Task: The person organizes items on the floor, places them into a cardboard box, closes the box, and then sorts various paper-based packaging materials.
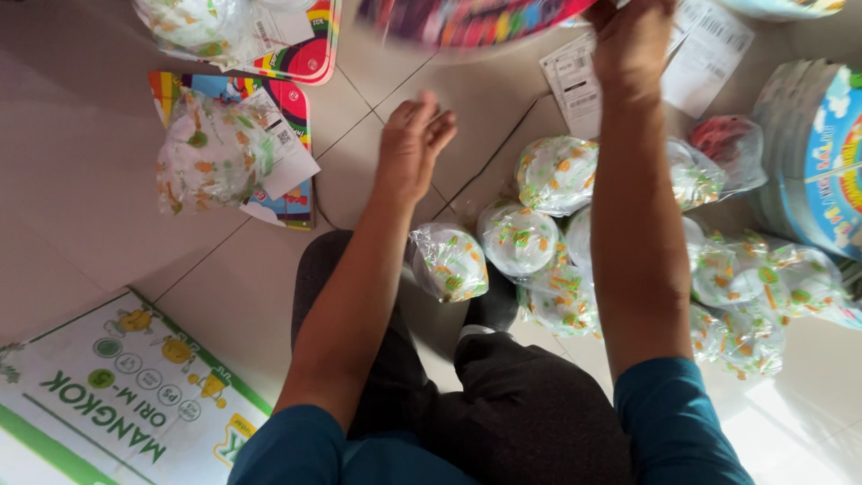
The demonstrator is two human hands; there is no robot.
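Observation:
My right hand (631,40) is raised at the top of the view, gripping the edge of a colourful flat board (467,20) that is blurred by motion. My left hand (411,144) hovers over the tiled floor with fingers apart, holding nothing. Just below my arms lies a pile of plastic-wrapped white bowls (548,242) printed with green and orange patterns. One wrapped bowl (447,260) sits closest to my left forearm.
A wrapped bowl bundle with a paper label (220,153) rests on a colourful board at the left. Another such bundle (242,31) lies at top left. A printed cardboard box (117,395) is at bottom left. A stack of round colourful boards (822,153) stands right. Paper slips (700,54) lie nearby.

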